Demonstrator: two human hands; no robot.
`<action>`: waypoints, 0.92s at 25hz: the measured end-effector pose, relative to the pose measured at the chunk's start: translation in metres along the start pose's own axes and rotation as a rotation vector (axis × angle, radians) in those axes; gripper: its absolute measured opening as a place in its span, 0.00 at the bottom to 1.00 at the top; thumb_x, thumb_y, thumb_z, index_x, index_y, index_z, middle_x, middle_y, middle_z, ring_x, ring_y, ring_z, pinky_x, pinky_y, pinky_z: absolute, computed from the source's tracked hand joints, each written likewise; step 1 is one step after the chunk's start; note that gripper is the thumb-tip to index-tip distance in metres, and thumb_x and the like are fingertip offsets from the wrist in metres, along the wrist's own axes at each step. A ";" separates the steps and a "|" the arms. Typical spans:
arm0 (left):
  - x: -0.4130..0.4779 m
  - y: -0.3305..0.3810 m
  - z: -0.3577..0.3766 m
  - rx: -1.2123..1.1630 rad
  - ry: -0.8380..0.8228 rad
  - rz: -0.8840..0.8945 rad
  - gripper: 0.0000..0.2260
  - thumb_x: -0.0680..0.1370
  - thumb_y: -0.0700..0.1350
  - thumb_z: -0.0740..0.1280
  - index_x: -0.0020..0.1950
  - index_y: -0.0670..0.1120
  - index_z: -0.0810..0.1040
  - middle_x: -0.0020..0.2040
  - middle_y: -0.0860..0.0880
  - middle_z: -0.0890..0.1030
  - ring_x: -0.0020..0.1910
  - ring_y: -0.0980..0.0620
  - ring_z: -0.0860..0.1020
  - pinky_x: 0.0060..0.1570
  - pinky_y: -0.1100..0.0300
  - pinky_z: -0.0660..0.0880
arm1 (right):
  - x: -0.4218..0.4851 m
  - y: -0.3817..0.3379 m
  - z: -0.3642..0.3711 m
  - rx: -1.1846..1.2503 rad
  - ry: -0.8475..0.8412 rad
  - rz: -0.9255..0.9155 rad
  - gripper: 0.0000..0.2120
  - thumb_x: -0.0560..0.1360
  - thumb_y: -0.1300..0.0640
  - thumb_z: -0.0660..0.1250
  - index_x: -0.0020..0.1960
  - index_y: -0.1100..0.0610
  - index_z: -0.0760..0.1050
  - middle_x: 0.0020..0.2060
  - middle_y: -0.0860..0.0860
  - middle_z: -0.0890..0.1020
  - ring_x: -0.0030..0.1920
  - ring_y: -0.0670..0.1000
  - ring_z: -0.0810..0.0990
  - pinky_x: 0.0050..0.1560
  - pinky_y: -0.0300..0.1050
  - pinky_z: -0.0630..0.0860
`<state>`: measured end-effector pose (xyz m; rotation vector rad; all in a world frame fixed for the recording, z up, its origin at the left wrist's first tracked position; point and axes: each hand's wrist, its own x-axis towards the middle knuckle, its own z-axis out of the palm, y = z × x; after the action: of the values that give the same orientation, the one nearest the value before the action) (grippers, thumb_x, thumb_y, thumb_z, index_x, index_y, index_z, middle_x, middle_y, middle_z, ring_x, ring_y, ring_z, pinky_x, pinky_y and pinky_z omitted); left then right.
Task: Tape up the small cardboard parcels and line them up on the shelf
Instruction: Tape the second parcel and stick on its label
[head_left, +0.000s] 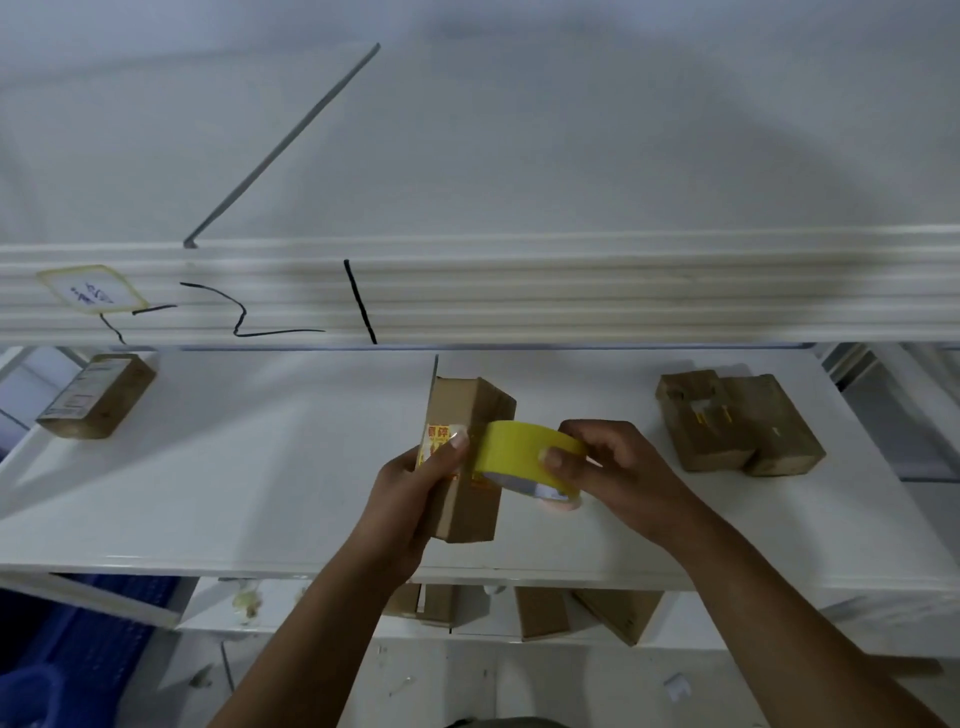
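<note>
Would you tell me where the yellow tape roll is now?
In the head view, centre, the yellow tape roll is in the right hand, against the parcel held by the left hand.

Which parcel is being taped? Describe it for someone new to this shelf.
On the white shelf board, look midway between the white-labelled brown box at left and the two brown boxes at right. The brown cardboard parcel alone has a printed sticker, is gripped by the left hand, and has the yellow tape roll in the right hand against it.
</note>
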<state>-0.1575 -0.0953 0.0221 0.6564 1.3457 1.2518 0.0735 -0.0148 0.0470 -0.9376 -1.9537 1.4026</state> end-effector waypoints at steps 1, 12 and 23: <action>-0.001 -0.002 -0.001 -0.039 -0.024 -0.026 0.29 0.72 0.61 0.75 0.65 0.43 0.83 0.57 0.36 0.87 0.55 0.38 0.87 0.50 0.45 0.85 | 0.001 0.001 0.002 -0.030 0.048 -0.020 0.24 0.74 0.36 0.70 0.34 0.55 0.71 0.29 0.47 0.68 0.32 0.45 0.70 0.36 0.39 0.66; 0.007 -0.010 -0.004 0.021 -0.166 -0.038 0.29 0.74 0.69 0.67 0.66 0.51 0.84 0.61 0.39 0.86 0.61 0.36 0.85 0.58 0.40 0.83 | 0.016 0.023 0.005 -0.377 0.125 0.164 0.33 0.67 0.25 0.72 0.29 0.53 0.66 0.25 0.46 0.64 0.27 0.43 0.65 0.33 0.41 0.60; 0.021 0.003 -0.021 -0.004 -0.105 -0.158 0.26 0.76 0.62 0.74 0.64 0.43 0.85 0.58 0.36 0.86 0.55 0.36 0.87 0.48 0.47 0.85 | 0.002 0.038 -0.022 0.263 -0.077 0.071 0.30 0.73 0.34 0.74 0.40 0.63 0.75 0.35 0.62 0.71 0.42 0.54 0.72 0.47 0.48 0.68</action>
<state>-0.1820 -0.0815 0.0138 0.5931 1.2823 1.0789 0.0975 0.0075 0.0170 -0.8479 -1.7481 1.7104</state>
